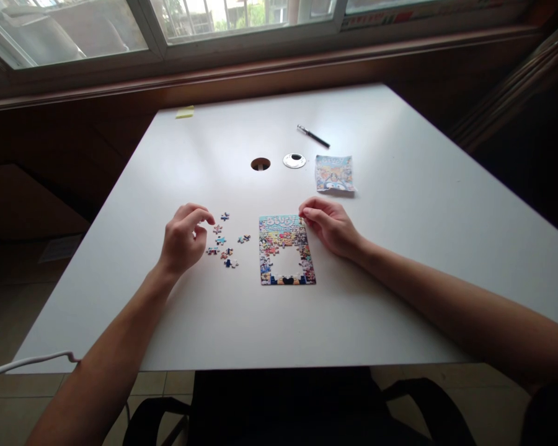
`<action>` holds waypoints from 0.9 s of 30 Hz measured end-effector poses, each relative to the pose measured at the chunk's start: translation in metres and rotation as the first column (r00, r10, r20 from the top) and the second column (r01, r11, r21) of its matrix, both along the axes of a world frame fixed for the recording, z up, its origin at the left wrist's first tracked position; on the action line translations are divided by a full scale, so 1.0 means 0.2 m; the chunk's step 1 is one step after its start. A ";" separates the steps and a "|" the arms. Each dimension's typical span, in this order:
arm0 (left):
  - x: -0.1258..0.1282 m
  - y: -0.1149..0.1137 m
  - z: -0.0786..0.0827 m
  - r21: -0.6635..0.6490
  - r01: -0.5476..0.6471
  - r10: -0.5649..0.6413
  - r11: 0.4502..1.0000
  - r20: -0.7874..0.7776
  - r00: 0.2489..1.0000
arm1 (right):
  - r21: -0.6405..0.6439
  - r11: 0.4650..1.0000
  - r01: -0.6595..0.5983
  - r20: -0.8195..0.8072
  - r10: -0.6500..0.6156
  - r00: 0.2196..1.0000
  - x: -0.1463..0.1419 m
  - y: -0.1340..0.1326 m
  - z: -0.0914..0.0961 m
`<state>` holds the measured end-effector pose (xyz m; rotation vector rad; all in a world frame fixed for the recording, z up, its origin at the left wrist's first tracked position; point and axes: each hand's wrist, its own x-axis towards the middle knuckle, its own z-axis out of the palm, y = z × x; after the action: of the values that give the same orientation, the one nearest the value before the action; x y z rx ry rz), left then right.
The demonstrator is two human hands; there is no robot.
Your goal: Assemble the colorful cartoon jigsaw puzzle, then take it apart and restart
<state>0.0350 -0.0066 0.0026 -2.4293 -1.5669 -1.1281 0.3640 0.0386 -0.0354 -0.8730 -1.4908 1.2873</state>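
Note:
A partly assembled jigsaw puzzle with a colourful cartoon print lies flat on the white table, with a white gap in its lower middle. My right hand is at its upper right corner, thumb and forefinger pinched together. Whether they grip the corner or a small piece is hidden. To the left, my left hand hovers with fingers curled and a gap between thumb and forefinger; I see nothing held there. Several loose puzzle pieces are scattered beside it, one of them, a blue piece, near its fingertips.
A printed packet lies behind my right hand, with a black pen farther back. A round hole opens in the table, next to its metal cover. A white cable crosses the front left edge.

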 end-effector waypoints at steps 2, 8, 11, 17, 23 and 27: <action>0.00 0.00 0.00 0.000 -0.003 0.003 1.000 0.014 1.000 | 0.003 1.000 0.003 -0.001 -0.003 1.000 0.00 0.00 0.00; 0.00 0.00 0.01 -0.004 0.007 -0.007 1.000 0.030 1.000 | -0.022 1.000 0.005 -0.015 -0.006 1.000 -0.01 0.00 0.01; 0.00 0.00 0.00 -0.015 0.011 -0.010 1.000 0.040 0.999 | -0.039 0.999 0.003 -0.026 -0.004 1.000 -0.01 -0.01 0.02; 0.01 -0.01 0.01 -0.034 0.017 -0.016 0.999 0.040 0.999 | -0.039 0.999 0.009 -0.030 -0.011 0.999 -0.01 -0.01 0.02; 0.01 -0.01 0.01 -0.048 0.029 -0.027 0.998 0.036 0.999 | -0.052 0.999 0.011 -0.030 -0.013 0.999 -0.01 -0.01 0.02; 0.01 -0.01 0.01 -0.041 0.019 -0.018 0.999 0.039 0.999 | -0.051 0.999 0.005 -0.031 -0.006 0.999 -0.01 -0.01 0.02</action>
<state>0.0361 -0.0080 0.0043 -2.4677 -1.5983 -1.1644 0.3614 0.0360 -0.0306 -0.8850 -1.4359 1.3339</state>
